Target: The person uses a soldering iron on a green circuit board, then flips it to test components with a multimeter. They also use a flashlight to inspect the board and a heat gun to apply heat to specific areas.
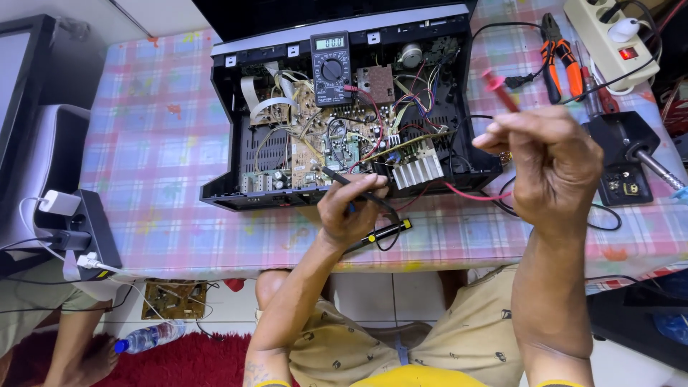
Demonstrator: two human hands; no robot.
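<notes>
An opened black electronic device (222, 193) lies on a checked tablecloth, its circuit boards (315, 143) and wiring exposed. A digital multimeter (330, 68) rests on top of it near the back. My left hand (349, 211) grips the black test probe (344, 179), whose tip touches the board near the front edge. My right hand (548, 161) is raised above the table's right side, holding the red test probe (499, 87) with its tip pointing up and away from the device. A red lead (473, 195) trails from it.
Orange-handled pliers (559, 61), a white power strip (609, 36) and a soldering iron stand (627, 161) sit at the right. A screwdriver (383, 233) lies by the table's front edge. On the floor are a loose circuit board (174, 299) and a water bottle (147, 337). Another person's leg (79, 344) shows at lower left.
</notes>
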